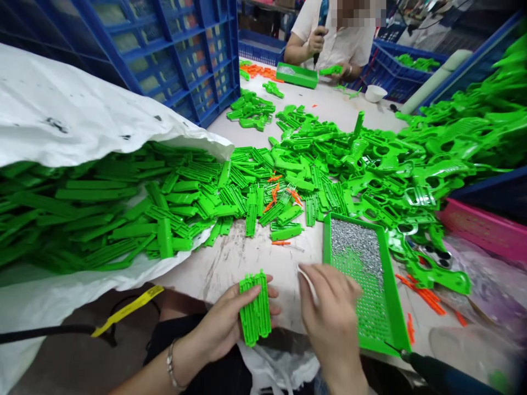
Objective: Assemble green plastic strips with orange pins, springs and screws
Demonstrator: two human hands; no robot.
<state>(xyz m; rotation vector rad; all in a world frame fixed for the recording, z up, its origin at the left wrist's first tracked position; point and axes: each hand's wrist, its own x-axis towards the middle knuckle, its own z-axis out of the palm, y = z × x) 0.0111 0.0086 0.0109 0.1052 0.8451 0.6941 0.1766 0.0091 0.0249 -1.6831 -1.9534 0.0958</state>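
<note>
Head view: left fingers [249,297] clasp green pieces [258,318]; right fingers [325,278] bend inward, grasp unclear.

Two slim, bright-green plastic pieces [255,310] — their ribbed, hollowed faces turned up, small nubs at the far ends — lie side by side, long edges roughly parallel, across the fingers of the left hand [224,323], its thumb pressing on top.
</note>
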